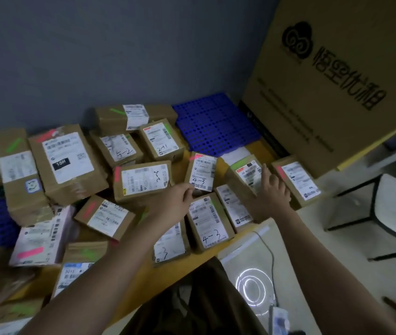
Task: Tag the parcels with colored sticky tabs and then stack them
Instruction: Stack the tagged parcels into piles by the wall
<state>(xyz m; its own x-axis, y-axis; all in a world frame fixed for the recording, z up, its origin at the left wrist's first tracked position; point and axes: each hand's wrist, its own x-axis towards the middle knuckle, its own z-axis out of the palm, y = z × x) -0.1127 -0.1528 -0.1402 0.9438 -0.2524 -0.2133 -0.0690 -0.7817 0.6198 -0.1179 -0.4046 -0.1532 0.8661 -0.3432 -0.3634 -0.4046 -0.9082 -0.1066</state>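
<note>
Between the two outstretched hands, a small brown parcel (201, 172) marked "4-3" is being held at its near edge. Its long axis is running away from the person, tilted slightly to the right, with its white label facing up and a red tab at its far left corner. It is being pinched by the left hand (176, 198), whose thumb and fingers are curled onto the near left corner of the label; the exact finger contact is blurred.

Just right of that parcel, the right hand (273, 192) is being laid with straight, spread fingers, pointing away from the person, on a parcel with a green tab (245, 174). This parcel is lying with its long axis angled toward the far left, and only its near right side is being touched; nothing is being gripped by this hand.

Just beneath the left hand, a second "4-3" parcel (208, 221) is lying lengthwise toward the person. Left of the left hand, a parcel with a pink tab (142, 180) is lying crosswise. Beyond the right hand, another pink-tabbed parcel (297, 181) is resting beside a large cardboard box (337, 81). Many more tagged parcels are being kept spread out left of both hands, over a blue perforated mat (216, 122).
</note>
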